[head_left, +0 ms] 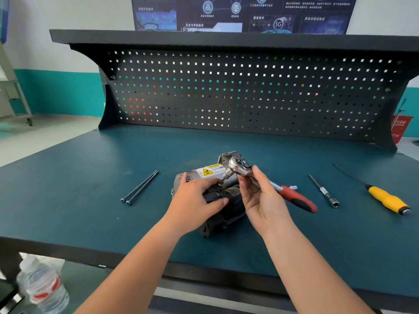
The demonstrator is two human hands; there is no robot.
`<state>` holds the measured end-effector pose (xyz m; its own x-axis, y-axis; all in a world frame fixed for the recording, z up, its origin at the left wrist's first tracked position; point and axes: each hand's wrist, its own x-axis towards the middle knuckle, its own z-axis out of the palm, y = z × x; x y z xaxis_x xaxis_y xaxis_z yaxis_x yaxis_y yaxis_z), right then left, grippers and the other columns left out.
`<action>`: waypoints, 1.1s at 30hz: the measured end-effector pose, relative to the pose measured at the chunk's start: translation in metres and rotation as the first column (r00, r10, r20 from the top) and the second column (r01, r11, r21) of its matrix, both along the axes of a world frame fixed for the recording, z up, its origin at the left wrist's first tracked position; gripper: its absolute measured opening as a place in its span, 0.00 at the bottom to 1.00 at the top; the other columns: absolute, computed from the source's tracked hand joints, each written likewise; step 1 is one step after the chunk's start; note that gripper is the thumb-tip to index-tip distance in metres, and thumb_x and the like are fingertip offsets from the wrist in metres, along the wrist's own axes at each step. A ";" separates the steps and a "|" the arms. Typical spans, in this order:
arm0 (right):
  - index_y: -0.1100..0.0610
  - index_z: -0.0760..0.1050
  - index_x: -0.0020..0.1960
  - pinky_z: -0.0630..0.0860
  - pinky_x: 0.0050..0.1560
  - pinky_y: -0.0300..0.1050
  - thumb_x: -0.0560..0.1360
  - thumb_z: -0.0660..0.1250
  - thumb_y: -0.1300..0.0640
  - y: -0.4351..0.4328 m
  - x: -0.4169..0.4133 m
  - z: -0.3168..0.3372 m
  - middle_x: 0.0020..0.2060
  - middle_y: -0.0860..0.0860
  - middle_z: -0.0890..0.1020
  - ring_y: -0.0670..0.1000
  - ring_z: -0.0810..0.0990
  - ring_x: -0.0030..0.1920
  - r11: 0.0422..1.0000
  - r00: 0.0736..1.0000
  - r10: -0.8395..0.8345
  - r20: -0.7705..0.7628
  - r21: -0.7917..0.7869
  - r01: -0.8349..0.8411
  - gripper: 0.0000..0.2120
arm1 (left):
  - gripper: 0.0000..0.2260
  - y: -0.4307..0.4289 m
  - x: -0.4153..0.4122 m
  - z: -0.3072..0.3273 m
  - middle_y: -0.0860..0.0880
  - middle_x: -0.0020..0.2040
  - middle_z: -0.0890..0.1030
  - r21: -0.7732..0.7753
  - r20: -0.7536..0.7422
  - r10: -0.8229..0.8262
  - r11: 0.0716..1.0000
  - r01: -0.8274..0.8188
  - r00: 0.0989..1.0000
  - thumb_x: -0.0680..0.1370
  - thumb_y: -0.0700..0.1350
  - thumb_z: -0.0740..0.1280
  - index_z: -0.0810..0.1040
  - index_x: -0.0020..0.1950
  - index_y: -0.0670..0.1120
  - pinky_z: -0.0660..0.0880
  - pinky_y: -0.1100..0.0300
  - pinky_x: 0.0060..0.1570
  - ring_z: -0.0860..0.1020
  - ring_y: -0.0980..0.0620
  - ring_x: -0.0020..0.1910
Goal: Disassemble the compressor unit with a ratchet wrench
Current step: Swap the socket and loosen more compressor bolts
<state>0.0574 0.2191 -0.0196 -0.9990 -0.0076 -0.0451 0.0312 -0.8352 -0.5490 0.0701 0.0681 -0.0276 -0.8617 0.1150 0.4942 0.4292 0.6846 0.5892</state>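
At the desk's (90, 200) middle, my left hand (195, 200) is gripping the compressor unit (230, 203) to steady it, while my right hand (260, 198) is holding the ratchet wrench (292, 196) near its head, guiding the bit onto a fastener.

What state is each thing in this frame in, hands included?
Compressor unit, lying on its side on the bench.
Ratchet wrench, held up, bit tip down on the unit's top.
Left hand, grips the unit.
Right hand, pinches the wrench near its head.
Two long bolts, loose, side by side.
Extension bar, loose on the bench.
Yellow screwdriver, lying untouched.
Water bottle, cap on.
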 end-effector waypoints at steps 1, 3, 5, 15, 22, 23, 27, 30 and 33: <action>0.59 0.83 0.30 0.78 0.29 0.34 0.73 0.68 0.61 -0.001 0.000 0.000 0.33 0.54 0.84 0.46 0.83 0.32 1.000 1.000 0.006 0.002 0.001 -0.006 0.14 | 0.20 -0.001 0.000 0.001 0.58 0.50 0.78 0.003 0.015 -0.013 1.000 0.013 1.000 0.71 0.47 0.73 0.77 0.63 0.47 0.55 0.45 0.71 0.59 0.85 0.48; 0.59 0.83 0.29 0.78 0.29 0.34 0.73 0.68 0.61 -0.002 0.000 -0.001 0.33 0.54 0.84 0.47 0.83 0.32 1.000 1.000 0.015 0.013 0.001 -0.015 0.15 | 0.21 -0.003 0.001 0.002 0.61 0.49 0.75 0.001 0.042 -0.026 1.000 0.026 0.999 0.71 0.47 0.73 0.77 0.63 0.46 0.55 0.45 0.71 0.57 0.85 0.49; 0.59 0.83 0.29 0.78 0.29 0.35 0.73 0.68 0.61 -0.002 -0.001 -0.002 0.33 0.54 0.84 0.47 0.83 0.32 1.000 1.000 0.006 0.016 -0.005 -0.006 0.14 | 0.20 -0.003 0.001 0.003 0.61 0.49 0.75 0.004 0.059 -0.032 0.999 0.032 0.998 0.71 0.47 0.73 0.77 0.63 0.47 0.57 0.43 0.70 0.55 0.88 0.48; 0.60 0.83 0.29 0.78 0.29 0.35 0.73 0.68 0.60 -0.002 -0.002 -0.003 0.33 0.54 0.84 0.47 0.84 0.32 1.000 0.999 0.025 0.027 -0.020 -0.024 0.14 | 0.21 -0.005 0.002 0.004 0.61 0.52 0.74 0.037 0.089 -0.077 0.997 0.074 0.993 0.72 0.47 0.73 0.76 0.64 0.46 0.56 0.44 0.70 0.55 0.89 0.49; 0.59 0.83 0.29 0.78 0.30 0.35 0.74 0.67 0.61 0.001 -0.002 -0.004 0.32 0.54 0.84 0.47 0.84 0.32 1.000 1.000 -0.001 -0.007 0.021 0.001 0.15 | 0.13 -0.005 0.001 0.003 0.69 0.49 0.71 0.118 0.097 -0.112 0.988 0.100 0.989 0.77 0.43 0.64 0.77 0.62 0.48 0.52 0.44 0.72 0.57 0.88 0.50; 0.59 0.83 0.29 0.78 0.30 0.35 0.74 0.67 0.61 0.001 -0.002 -0.004 0.32 0.54 0.84 0.47 0.84 0.32 0.999 1.000 -0.002 -0.018 0.038 0.003 0.15 | 0.13 -0.005 0.001 0.003 0.70 0.48 0.71 0.125 0.099 -0.115 0.987 0.102 0.989 0.77 0.43 0.64 0.77 0.62 0.48 0.52 0.44 0.72 0.56 0.88 0.49; 0.58 0.83 0.31 0.78 0.29 0.35 0.73 0.67 0.60 0.003 -0.002 0.000 0.33 0.54 0.84 0.47 0.84 0.33 0.995 0.999 0.026 -0.036 0.100 -0.023 0.13 | 0.14 -0.007 0.001 0.002 0.68 0.49 0.71 0.119 0.132 -0.125 0.987 0.109 0.983 0.77 0.40 0.64 0.76 0.62 0.50 0.50 0.45 0.72 0.55 0.89 0.48; 0.58 0.83 0.32 0.78 0.29 0.35 0.75 0.66 0.60 0.007 -0.006 0.006 0.33 0.53 0.84 0.47 0.84 0.33 0.979 0.997 0.065 -0.043 0.196 -0.056 0.15 | 0.15 -0.011 0.001 0.010 0.66 0.52 0.74 0.141 0.220 -0.155 0.982 0.126 0.963 0.76 0.42 0.65 0.76 0.62 0.53 0.53 0.47 0.72 0.64 0.73 0.59; 0.60 0.82 0.35 0.78 0.28 0.35 0.75 0.65 0.61 0.013 -0.011 0.015 0.32 0.53 0.84 0.47 0.83 0.31 0.952 0.988 0.152 -0.019 0.273 -0.141 0.12 | 0.16 -0.010 -0.004 0.025 0.57 0.52 0.80 0.214 0.314 -0.194 0.968 0.129 0.929 0.72 0.46 0.66 0.79 0.59 0.52 0.69 0.54 0.65 0.76 0.55 0.59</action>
